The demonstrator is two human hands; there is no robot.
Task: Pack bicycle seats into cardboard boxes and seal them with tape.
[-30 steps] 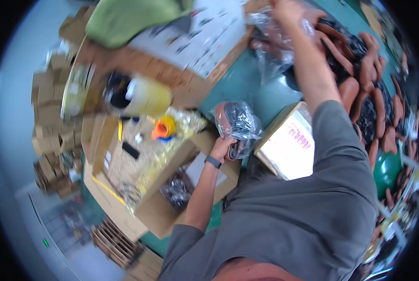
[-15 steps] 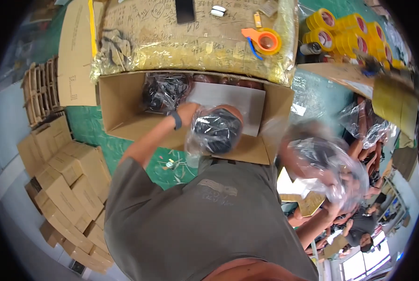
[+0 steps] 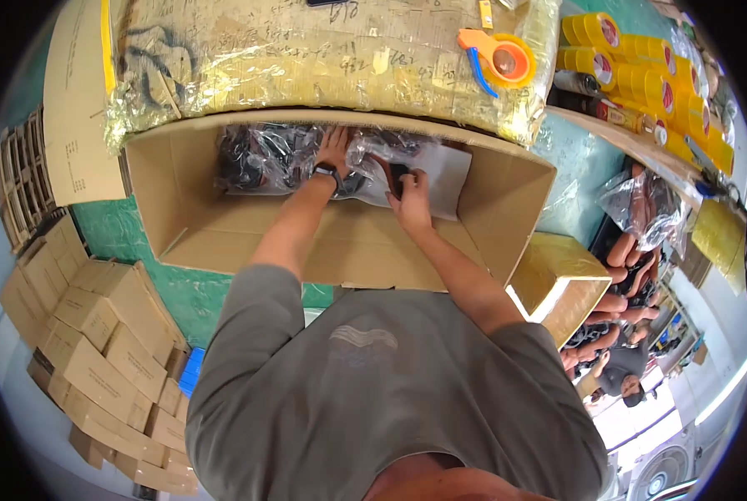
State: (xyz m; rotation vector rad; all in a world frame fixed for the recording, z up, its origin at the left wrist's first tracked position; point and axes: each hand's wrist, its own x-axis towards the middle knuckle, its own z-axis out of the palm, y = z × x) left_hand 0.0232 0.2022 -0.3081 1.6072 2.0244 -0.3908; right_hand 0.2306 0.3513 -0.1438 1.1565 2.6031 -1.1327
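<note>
- Open carton, 12 o'clock from the wearer; both hands inside it.
- Right hand: fingers and thumb closed on the near end of a brown-and-black piece, also in carton; clear plastic at its upper side.
- Left hand, 10 o'clock from right: fingers extended, palm down on clear-wrapped goods.
- White sheet, 2 o'clock from right hand, lying in carton.
- Dark bagged bundle, 9 o'clock from left hand.
- Gold-sided box, 2 o'clock from wearer.
- Orange-and-yellow tape dispenser, 1 o'clock, on tape-covered cardboard beyond carton.
- Yellow tape rolls, between 1 and 2.
- Stacked cartons, 9 o'clock.
- Co-worker, 3 o'clock, far off.
</note>
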